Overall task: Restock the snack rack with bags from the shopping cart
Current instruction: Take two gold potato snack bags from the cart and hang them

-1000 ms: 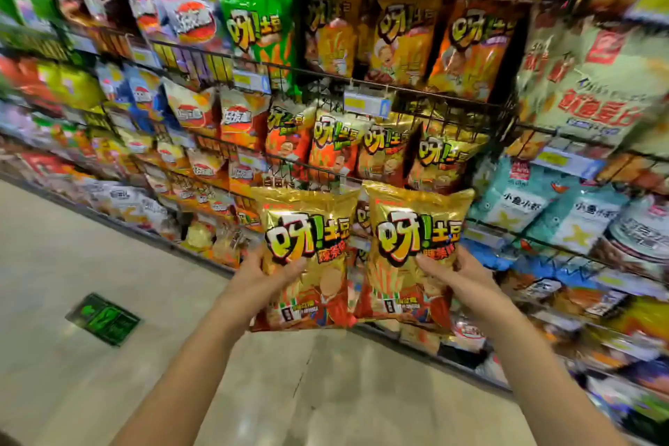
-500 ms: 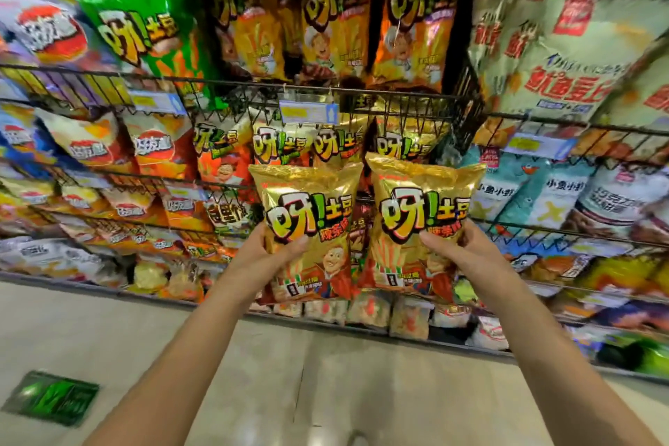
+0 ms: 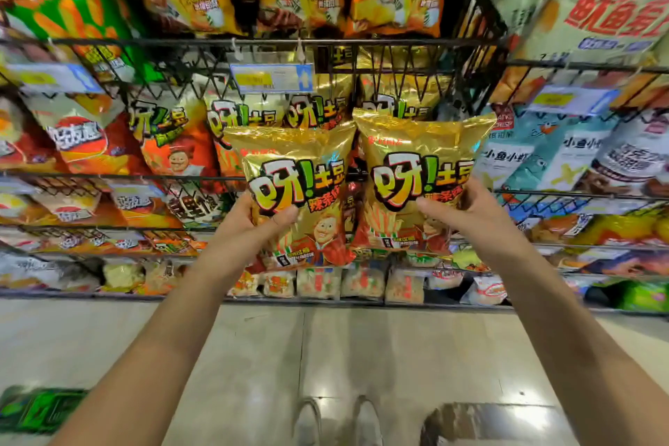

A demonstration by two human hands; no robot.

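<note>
A black wire snack rack [image 3: 362,42] packed with crisp bags fills the upper view, above one pale tiled floor [image 3: 325,344]. Two shiny gold foil snack bags [image 3: 297,170] [image 3: 420,156] stand upright side by side, inner edges touching, in front of the rack's middle tier. Two hands hold them, one bag each. The left hand [image 3: 249,228] grips the left bag's outer edge with its thumb across the front, and the right hand [image 3: 467,214] does the same on the right bag. One blue-and-yellow price label [image 3: 271,78] hangs just above the bags.
</note>
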